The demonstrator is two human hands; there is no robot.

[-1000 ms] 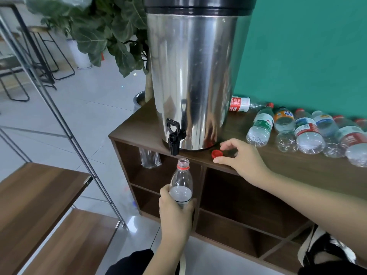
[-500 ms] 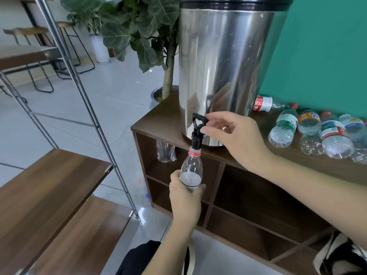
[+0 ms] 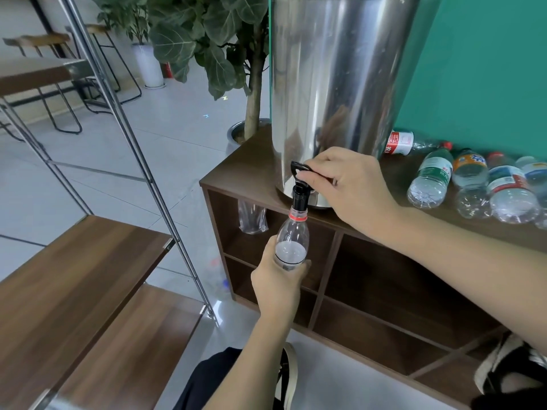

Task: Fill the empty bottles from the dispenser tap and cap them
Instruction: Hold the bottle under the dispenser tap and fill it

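On the wooden cabinet (image 3: 254,161), my right hand (image 3: 352,187) pinches the dispenser tap lever (image 3: 297,167); my left hand (image 3: 278,282) grips the bottle (image 3: 291,244) beneath.

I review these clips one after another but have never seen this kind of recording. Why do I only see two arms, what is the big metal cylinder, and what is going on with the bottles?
The camera sits on the person's head and looks down, so only the arms show. The metal cylinder is a drink dispenser standing on a wooden cabinet. The left hand grips a clear bottle, its open neck right under the black tap. The right hand pinches the tap lever. Whether water is flowing cannot be told. To the right, several plastic bottles lie on their sides on the cabinet top. A leafy plant stands behind.
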